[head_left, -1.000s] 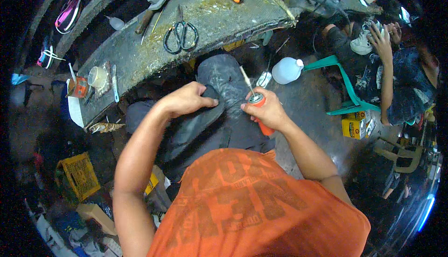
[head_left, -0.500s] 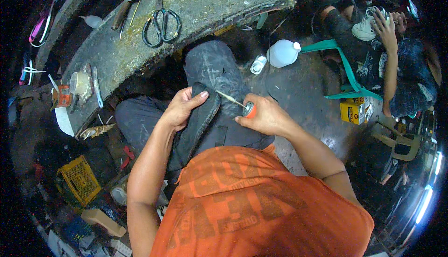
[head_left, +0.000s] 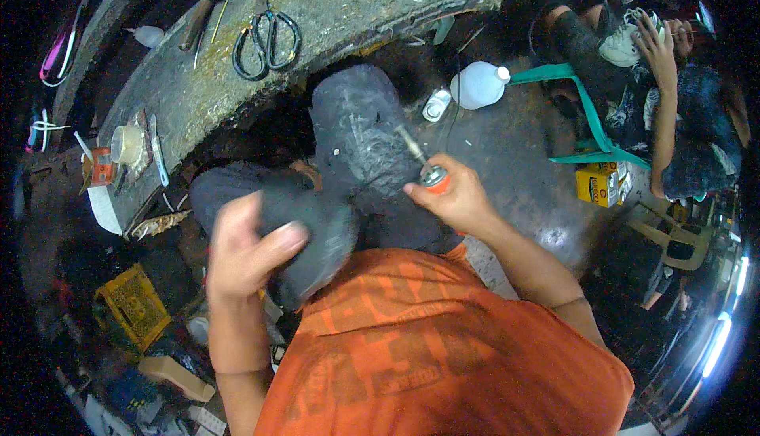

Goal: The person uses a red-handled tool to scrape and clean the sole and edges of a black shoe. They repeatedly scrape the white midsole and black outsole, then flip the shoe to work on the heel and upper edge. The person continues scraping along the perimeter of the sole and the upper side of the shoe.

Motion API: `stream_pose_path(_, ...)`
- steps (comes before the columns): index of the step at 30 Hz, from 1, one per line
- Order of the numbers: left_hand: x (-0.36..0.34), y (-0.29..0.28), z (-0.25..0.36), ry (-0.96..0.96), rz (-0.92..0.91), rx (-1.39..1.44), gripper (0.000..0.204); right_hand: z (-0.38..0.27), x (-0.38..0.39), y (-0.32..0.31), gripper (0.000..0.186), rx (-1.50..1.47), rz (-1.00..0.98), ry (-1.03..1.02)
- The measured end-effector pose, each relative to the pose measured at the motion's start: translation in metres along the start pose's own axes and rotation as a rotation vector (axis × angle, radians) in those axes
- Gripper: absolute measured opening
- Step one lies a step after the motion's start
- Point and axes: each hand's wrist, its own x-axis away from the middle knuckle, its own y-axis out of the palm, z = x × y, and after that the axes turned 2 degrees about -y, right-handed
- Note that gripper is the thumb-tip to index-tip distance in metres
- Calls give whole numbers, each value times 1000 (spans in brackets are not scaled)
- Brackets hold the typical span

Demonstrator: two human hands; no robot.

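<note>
My left hand (head_left: 249, 254), blurred, is closed on a dark, flat piece (head_left: 321, 238), perhaps a shoe sole, over my lap. My right hand (head_left: 451, 202) grips an orange canister (head_left: 433, 178) with a long, slim metal tool on its top, pointing up beside my dusty grey trouser knee (head_left: 352, 99), apart from the dark piece. Beyond my knees, the worn bench (head_left: 396, 0) carries black-handled scissors (head_left: 267, 48), a small clear cup (head_left: 127, 144) and a light-blue-handled knife (head_left: 158, 151).
Right: a white jug (head_left: 479, 87), a green plastic chair (head_left: 590, 119), yellow boxes (head_left: 595, 182) and another person (head_left: 701, 135) holding a white shoe (head_left: 617, 44). Left: a yellow crate (head_left: 134, 305) and a tan block (head_left: 170, 376). Straps and shoes (head_left: 62, 56) lie at the far left.
My left hand has moved down and leftward with the dark piece, turning it. The canister's tool, which reached toward the piece half a second ago, now points upward, away from it.
</note>
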Motion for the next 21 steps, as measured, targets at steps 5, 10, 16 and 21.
stream_pose_path(5, 33, 0, 30, -50, 102, -114, 32, -7, -5, 0, 48, -131, -14, -31)
stream_pose_path(10, -62, 28, -65, -433, -5, 176, 22, -21, -3, -5, 46, 97, -190, -86)
stream_pose_path(16, -71, 35, -118, -272, -17, 301, 28, 2, -6, -4, 44, -87, -108, 12)
stream_pose_path(21, -74, 33, -112, -310, -1, 257, 25, 16, -78, -35, 36, -850, 256, 192)
